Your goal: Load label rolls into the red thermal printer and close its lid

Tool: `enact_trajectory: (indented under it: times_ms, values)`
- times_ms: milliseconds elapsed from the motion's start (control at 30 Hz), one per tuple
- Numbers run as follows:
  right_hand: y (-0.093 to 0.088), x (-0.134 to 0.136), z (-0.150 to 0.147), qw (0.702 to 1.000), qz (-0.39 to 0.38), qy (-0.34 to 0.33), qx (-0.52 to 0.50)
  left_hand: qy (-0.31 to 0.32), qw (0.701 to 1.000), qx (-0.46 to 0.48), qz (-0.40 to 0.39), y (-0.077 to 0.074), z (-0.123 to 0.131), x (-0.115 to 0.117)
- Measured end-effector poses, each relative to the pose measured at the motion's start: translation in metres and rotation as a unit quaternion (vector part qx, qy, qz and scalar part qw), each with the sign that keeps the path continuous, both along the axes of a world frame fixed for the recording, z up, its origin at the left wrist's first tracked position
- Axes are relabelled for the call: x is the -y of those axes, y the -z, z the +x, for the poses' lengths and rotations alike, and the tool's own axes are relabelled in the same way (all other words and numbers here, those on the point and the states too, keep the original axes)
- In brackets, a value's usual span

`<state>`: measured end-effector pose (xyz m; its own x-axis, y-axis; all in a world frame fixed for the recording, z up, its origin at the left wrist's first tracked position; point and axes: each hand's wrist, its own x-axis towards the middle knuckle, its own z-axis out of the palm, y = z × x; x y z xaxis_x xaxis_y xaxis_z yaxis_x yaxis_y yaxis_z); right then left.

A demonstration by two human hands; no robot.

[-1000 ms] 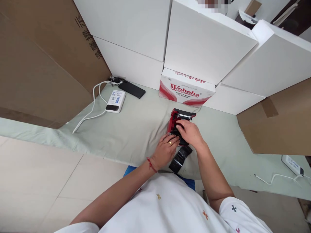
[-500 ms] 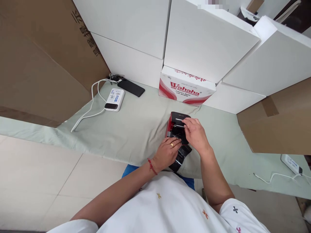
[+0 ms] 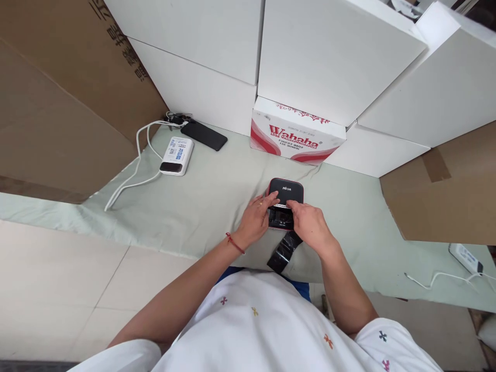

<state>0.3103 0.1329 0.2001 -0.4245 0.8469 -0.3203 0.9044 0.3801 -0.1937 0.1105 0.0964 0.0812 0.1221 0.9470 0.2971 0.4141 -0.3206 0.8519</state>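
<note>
A small black device with red sides (image 3: 296, 187) lies on the cloth in front of me. Its rounded lid has white lettering. Below the lid a dark recess (image 3: 282, 218) shows, with a narrow white strip along the edge between. My left hand (image 3: 254, 219) holds the device's left side, its fingertips on the lid. My right hand (image 3: 312, 222) grips the right side, fingers curled at the white strip; its fingertips are partly hidden. A shiny black strip (image 3: 282, 256) hangs from the near end of the device toward me.
A Wahaba-style red-and-white water carton (image 3: 296, 137) stands behind the device. A white power bank (image 3: 176, 156) with a cable and a black phone (image 3: 204, 135) lie at left. Brown cartons (image 3: 50, 113) flank the cloth-covered table (image 3: 209, 206). Another white power bank (image 3: 465, 257) is at right.
The lid now lies lower over the recess, its lettering facing up. My left hand has moved from the near end up to the left side; my right hand has shifted slightly down.
</note>
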Motion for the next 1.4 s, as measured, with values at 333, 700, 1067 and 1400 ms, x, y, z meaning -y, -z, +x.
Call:
enact_trajectory:
  times_ms: [333, 700, 1067, 1400]
  values:
    - [0.016, 0.002, 0.014, 0.998, 0.022, 0.027, -0.058, 0.008, 0.990, 0.110, -0.085, 0.006, -0.003, -0.003]
    - [0.064, 0.081, 0.032, 0.968, 0.049, -0.089, -0.231, -0.017, 0.928, 0.300, -0.220, 0.023, -0.013, -0.011]
    - [0.074, 0.087, 0.040, 0.956, 0.067, -0.110, -0.263, 0.065, 0.931, 0.286, -0.219, 0.034, -0.024, -0.025]
    - [0.054, 0.071, 0.039, 0.951, 0.057, -0.076, -0.295, 0.044, 0.960, 0.196, -0.196, 0.059, -0.027, -0.021]
